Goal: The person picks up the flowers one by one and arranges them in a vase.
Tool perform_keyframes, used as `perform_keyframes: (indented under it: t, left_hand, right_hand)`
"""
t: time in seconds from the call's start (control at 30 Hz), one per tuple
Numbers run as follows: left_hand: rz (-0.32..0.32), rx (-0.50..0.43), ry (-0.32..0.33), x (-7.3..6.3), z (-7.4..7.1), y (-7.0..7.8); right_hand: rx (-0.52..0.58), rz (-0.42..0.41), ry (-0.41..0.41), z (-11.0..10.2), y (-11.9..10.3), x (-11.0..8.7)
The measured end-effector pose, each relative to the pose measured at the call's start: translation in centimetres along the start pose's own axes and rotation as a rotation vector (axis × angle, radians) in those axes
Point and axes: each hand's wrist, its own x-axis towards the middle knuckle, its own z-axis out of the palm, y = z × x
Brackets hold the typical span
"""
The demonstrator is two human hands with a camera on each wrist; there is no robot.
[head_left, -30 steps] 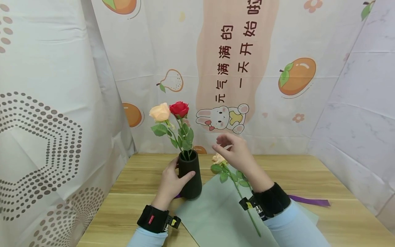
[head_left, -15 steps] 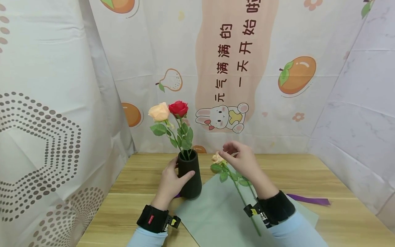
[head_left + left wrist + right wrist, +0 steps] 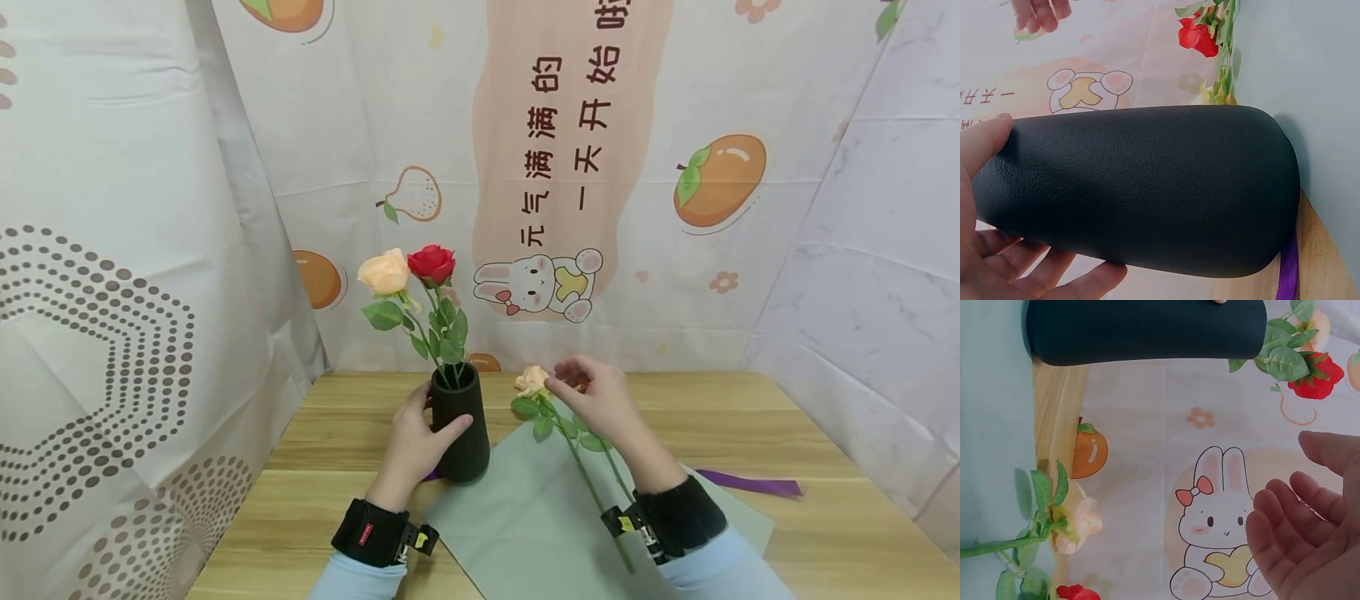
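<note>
Black vase (image 3: 461, 429), upright just left of centre in the head view, its base at the left corner of the green paper (image 3: 543, 508). Matt, rigid wall; I'd judge it light to middling and fairly sure to grip, though the material is uncertain. Best held round the middle, below the mouth, to keep it from tipping. Left hand (image 3: 420, 446) grasps it there, thumb on one side, fingers on the other. Standing in it: a peach rose (image 3: 385, 272) and a red rose (image 3: 432, 264), leaning to the upper left. Right hand (image 3: 600, 402), right of centre, holds nothing, fingers loosely bent, near a lying cream rose (image 3: 532, 380). Thin stem, probably bendy; pinch it below the petals, which look soft and easily crushed. Second red bloom (image 3: 1079, 592), lower left of the right wrist view, mostly cut off. Purple ribbon (image 3: 757, 484) at right, on the wooden table (image 3: 337, 433).
</note>
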Motion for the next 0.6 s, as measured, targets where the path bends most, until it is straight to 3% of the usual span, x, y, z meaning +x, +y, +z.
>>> perform_keyframes:
  t: [0.6]
  left_hand:
    - [0.015,-0.006,-0.002,-0.1,0.1,-0.3]
  right_hand:
    - [-0.068,0.173,-0.064,0.8,2.8,-1.9]
